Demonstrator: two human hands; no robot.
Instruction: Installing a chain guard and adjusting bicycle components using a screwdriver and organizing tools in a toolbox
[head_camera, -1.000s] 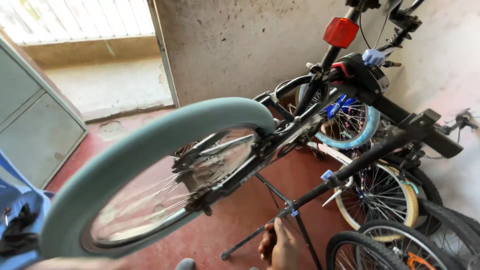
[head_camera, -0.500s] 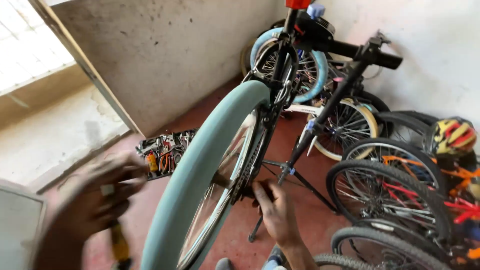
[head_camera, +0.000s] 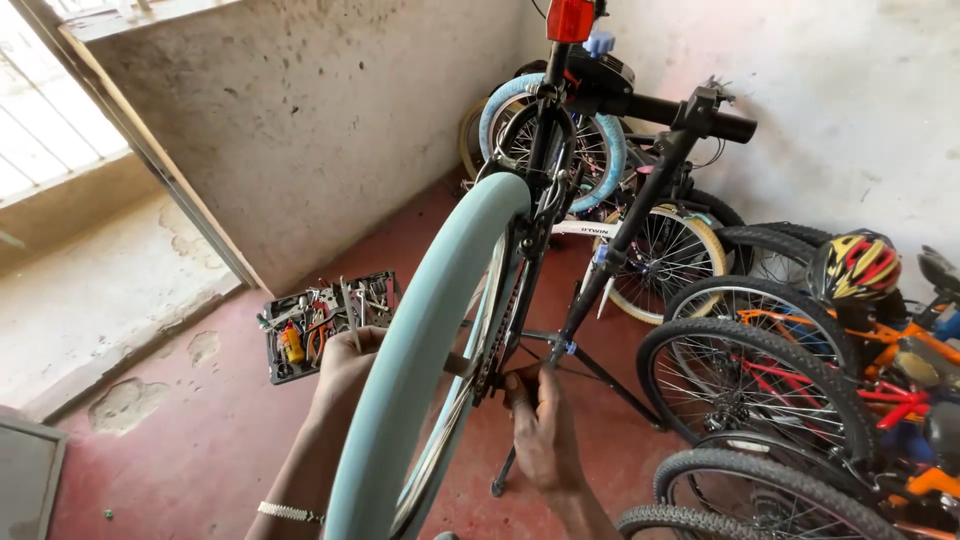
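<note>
Rubber and spoked metal make up the big wheel with its pale teal tyre (head_camera: 420, 350), which fills the middle of the head view, mounted on a black bicycle frame (head_camera: 640, 200) clamped in a black folding repair stand (head_camera: 600, 370). It looks stiff at the rim, springy at the tyre, light enough to spin freely, and best gripped at the hub or axle, since the thin spokes would bend and the greasy chain (head_camera: 497, 330) would slip. The right hand (head_camera: 545, 435) reaches in at the hub, fingers curled close about a small part there; what it grips I cannot tell. The left hand (head_camera: 345, 375) sits behind the tyre on the other side, fingers hidden, so their state is unclear. Beyond it, an open black tool tray (head_camera: 325, 320) lies on the red concrete floor (head_camera: 180, 450) near the rough grey wall (head_camera: 320, 120). Several parked bicycles (head_camera: 790, 360) and 1 red-and-yellow helmet (head_camera: 855, 265) crowd the right wall.
</note>
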